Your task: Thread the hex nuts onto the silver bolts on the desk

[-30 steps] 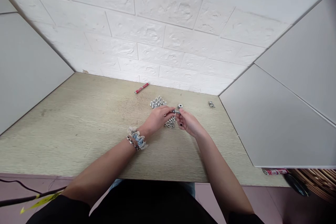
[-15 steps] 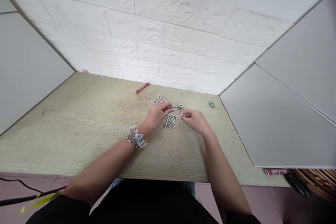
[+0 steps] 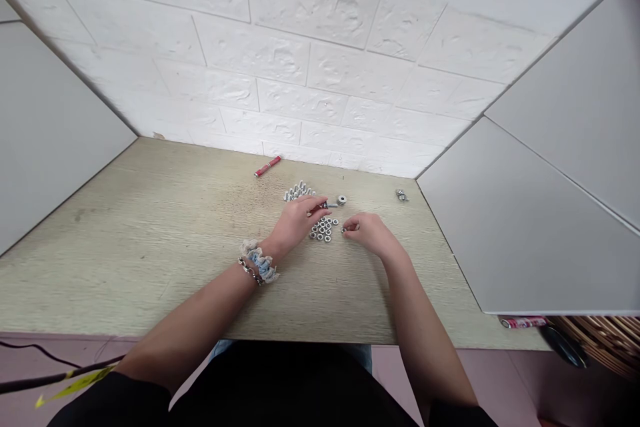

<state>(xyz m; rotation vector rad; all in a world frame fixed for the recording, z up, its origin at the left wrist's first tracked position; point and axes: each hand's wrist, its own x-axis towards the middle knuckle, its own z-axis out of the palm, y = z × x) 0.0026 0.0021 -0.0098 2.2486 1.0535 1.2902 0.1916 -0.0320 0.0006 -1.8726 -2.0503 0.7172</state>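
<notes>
At mid-frame, the left hand (image 3: 296, 220) pinches a silver metal bolt (image 3: 333, 205) just beside upright silver bolts (image 3: 301, 188), which its knuckles could topple; the right hand (image 3: 373, 233) pinches a silver ring-shaped nut (image 3: 343, 230) near clustered metal nuts (image 3: 321, 236).

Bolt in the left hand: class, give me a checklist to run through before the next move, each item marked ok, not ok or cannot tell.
1. Bolt held in the left hand, shank exposed: ok.
2. Nut at the right hand's fingertips: ok.
3. That nut touching the bolt: not ok, they are apart.
4. Threads undamaged: cannot tell, too small.
5. Loose nuts grouped near both hands: ok.
6. Red tube away from the hands: ok, it lies near the wall.
</notes>
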